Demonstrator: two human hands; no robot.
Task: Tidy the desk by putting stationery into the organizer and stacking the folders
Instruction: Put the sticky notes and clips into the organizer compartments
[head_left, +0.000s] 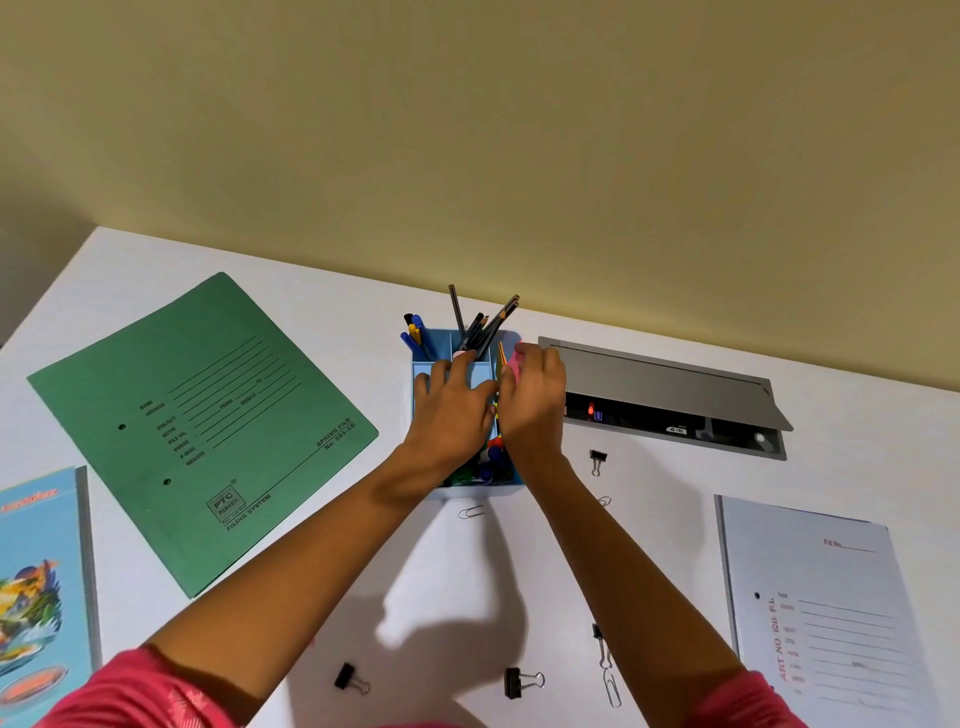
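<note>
A light blue desk organizer stands at the back middle of the white desk, with pens and dark pencils upright in its rear slots. My left hand lies flat over its middle compartments, fingers spread. My right hand pinches a pink item, apparently sticky notes, at the organizer's right side. A green folder lies to the left, a grey folder at the right, a picture-covered blue notebook at the far left.
Loose binder clips and paper clips are scattered on the desk in front of the organizer. An open grey cable hatch sits just right of my right hand. A yellow wall rises behind.
</note>
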